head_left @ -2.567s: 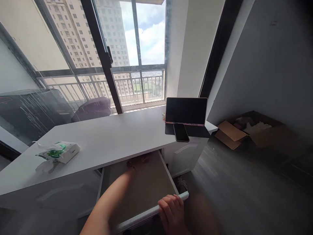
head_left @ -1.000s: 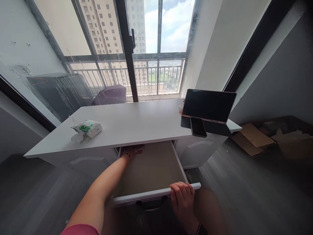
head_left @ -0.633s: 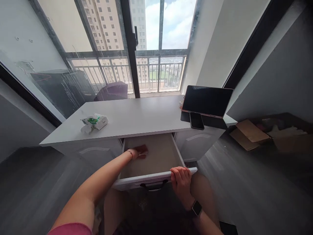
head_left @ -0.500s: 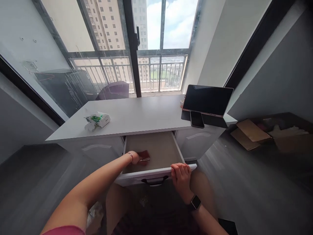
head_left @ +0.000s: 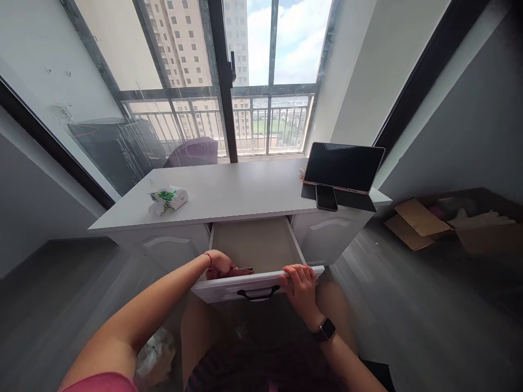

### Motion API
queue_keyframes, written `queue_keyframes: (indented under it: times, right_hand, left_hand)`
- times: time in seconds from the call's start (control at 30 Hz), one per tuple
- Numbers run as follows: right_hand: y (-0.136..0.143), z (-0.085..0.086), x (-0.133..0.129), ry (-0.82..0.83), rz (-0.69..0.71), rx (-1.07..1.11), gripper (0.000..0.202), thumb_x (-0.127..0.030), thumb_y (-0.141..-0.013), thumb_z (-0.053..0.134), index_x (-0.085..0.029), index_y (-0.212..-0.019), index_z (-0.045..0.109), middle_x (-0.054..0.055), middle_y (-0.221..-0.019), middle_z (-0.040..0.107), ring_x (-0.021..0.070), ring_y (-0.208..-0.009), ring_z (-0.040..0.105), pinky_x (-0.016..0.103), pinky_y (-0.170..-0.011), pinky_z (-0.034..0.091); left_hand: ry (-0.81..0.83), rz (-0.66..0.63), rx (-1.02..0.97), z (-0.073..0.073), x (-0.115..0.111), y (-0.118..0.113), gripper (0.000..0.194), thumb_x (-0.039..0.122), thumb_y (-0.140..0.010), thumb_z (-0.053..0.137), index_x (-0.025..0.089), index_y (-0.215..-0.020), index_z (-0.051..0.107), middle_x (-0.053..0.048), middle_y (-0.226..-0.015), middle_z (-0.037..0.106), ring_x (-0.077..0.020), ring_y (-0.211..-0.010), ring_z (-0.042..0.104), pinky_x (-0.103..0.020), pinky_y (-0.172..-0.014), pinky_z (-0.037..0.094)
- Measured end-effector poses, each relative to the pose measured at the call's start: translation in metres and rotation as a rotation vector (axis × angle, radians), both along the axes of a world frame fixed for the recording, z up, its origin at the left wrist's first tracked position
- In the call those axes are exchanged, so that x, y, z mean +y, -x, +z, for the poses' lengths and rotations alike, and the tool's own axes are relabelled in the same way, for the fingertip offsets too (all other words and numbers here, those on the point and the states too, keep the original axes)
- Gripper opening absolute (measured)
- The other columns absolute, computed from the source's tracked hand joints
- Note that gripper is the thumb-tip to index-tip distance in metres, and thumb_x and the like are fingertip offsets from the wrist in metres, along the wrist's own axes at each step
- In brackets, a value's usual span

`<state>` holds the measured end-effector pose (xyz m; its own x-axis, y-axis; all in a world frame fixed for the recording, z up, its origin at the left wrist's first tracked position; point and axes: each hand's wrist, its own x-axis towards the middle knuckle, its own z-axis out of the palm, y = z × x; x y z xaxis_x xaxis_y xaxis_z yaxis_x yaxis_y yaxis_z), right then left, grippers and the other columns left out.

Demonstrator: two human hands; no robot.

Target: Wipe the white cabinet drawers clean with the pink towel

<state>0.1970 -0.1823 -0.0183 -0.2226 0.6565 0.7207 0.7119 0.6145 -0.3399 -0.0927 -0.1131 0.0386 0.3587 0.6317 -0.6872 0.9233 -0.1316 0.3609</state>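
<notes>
Left hand (head_left: 220, 262), clutching a reddish cloth (head_left: 240, 273), had come forward; right hand (head_left: 301, 283) clasped the drawer (head_left: 220, 293) nearby, likely to steady it.

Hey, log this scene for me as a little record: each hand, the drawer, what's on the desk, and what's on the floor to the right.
Left hand: holding a reddish cloth inside the drawer, near its front
Right hand: gripping the drawer's front edge, toward its right end
Drawer: pulled open
Desk, left: tissue pack
Desk, right: tablet propped up, screen dark; phone lying in front
Floor, right: open cardboard box
</notes>
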Motion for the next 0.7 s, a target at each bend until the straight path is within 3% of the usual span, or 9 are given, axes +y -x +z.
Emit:
queue_keyframes:
  times: [0.07, 0.13, 0.2, 0.27, 0.37, 0.47, 0.57, 0.63, 0.7]
  right_hand:
    - [-0.003, 0.001, 0.000, 0.005, 0.035, -0.021, 0.020, -0.038, -0.091, 0.054, -0.020, -0.101, 0.057, 0.005, -0.094, 0.063, 0.0207, -0.091, 0.056, 0.040, -0.093, 0.035]
    - [-0.006, 0.002, 0.002, 0.011, 0.053, -0.038, 0.024, -0.041, -0.089, 0.058, -0.021, -0.103, 0.057, 0.005, -0.096, 0.063, 0.0213, -0.093, 0.056, 0.040, -0.093, 0.035]
    - [-0.007, 0.002, 0.006, 0.012, 0.058, -0.046, 0.024, -0.041, -0.089, 0.058, -0.021, -0.102, 0.058, 0.004, -0.096, 0.063, 0.0212, -0.093, 0.056, 0.040, -0.093, 0.035]
    - [-0.007, 0.003, 0.011, 0.004, 0.053, -0.052, 0.023, -0.040, -0.089, 0.057, -0.022, -0.102, 0.058, 0.004, -0.095, 0.064, 0.0209, -0.092, 0.057, 0.039, -0.092, 0.036]
    - [-0.002, 0.004, 0.021, -0.015, 0.037, -0.061, 0.022, -0.040, -0.090, 0.057, -0.021, -0.101, 0.059, 0.004, -0.094, 0.065, 0.0209, -0.092, 0.057, 0.039, -0.091, 0.037]
    - [0.003, 0.004, 0.030, -0.016, 0.026, -0.066, 0.022, -0.039, -0.090, 0.056, -0.021, -0.101, 0.059, 0.004, -0.094, 0.064, 0.0211, -0.092, 0.057, 0.039, -0.092, 0.037]
    - [0.007, 0.003, 0.033, -0.020, 0.016, -0.079, 0.022, -0.040, -0.091, 0.055, -0.021, -0.102, 0.058, 0.005, -0.095, 0.064, 0.0218, -0.093, 0.056, 0.040, -0.093, 0.036]
    - [0.007, 0.003, 0.033, -0.017, 0.011, -0.078, 0.023, -0.040, -0.091, 0.055, -0.021, -0.102, 0.058, 0.006, -0.096, 0.064, 0.0221, -0.093, 0.056, 0.041, -0.093, 0.036]
    - [0.007, 0.006, 0.032, -0.001, 0.009, -0.065, 0.024, -0.041, -0.090, 0.056, -0.020, -0.102, 0.059, 0.006, -0.097, 0.064, 0.0221, -0.094, 0.056, 0.041, -0.094, 0.036]
  left_hand:
    - [0.046, 0.058, -0.054, 0.019, -0.006, 0.015, 0.045, 0.014, -0.048, 0.049, 0.019, -0.087, 0.070, -0.003, -0.065, 0.066, -0.0220, -0.060, 0.061, -0.032, -0.052, 0.049]
    - [0.035, 0.209, -0.272, 0.041, -0.018, 0.034, 0.052, 0.015, -0.049, 0.046, 0.019, -0.096, 0.068, -0.001, -0.076, 0.069, -0.0204, -0.070, 0.062, -0.029, -0.060, 0.050]
    - [-0.049, 0.463, -0.622, 0.059, -0.040, 0.055, 0.056, 0.014, -0.052, 0.047, 0.020, -0.105, 0.067, -0.001, -0.094, 0.071, -0.0212, -0.085, 0.063, -0.031, -0.073, 0.051]
    - [-0.270, 0.792, -0.876, 0.066, -0.071, 0.076, 0.054, 0.014, -0.052, 0.055, 0.018, -0.104, 0.068, -0.003, -0.097, 0.071, -0.0235, -0.091, 0.063, -0.032, -0.078, 0.051]
    - [-0.684, 1.311, -1.155, 0.046, -0.131, 0.100, 0.053, 0.018, -0.047, 0.071, 0.021, -0.100, 0.067, -0.004, -0.095, 0.072, -0.0247, -0.091, 0.064, -0.033, -0.073, 0.054]
    - [-0.783, 1.648, -1.261, 0.003, -0.188, 0.100, 0.069, 0.012, -0.037, 0.074, 0.033, -0.103, 0.066, 0.004, -0.099, 0.071, -0.0223, -0.093, 0.065, -0.026, -0.067, 0.056]
    - [-0.710, 1.817, -1.255, -0.031, -0.222, 0.073, 0.063, 0.019, -0.043, 0.074, 0.042, -0.101, 0.066, 0.007, -0.093, 0.072, -0.0242, -0.097, 0.066, -0.027, -0.061, 0.058]
    - [-0.656, 1.854, -1.246, -0.035, -0.227, 0.045, 0.052, 0.031, -0.055, 0.073, 0.040, -0.106, 0.067, 0.003, -0.100, 0.072, -0.0278, -0.106, 0.064, -0.036, -0.073, 0.060]
    - [-0.692, 1.842, -1.208, -0.029, -0.222, 0.017, 0.053, 0.043, -0.068, 0.067, 0.035, -0.119, 0.061, -0.001, -0.112, 0.069, -0.0296, -0.113, 0.060, -0.041, -0.085, 0.058]
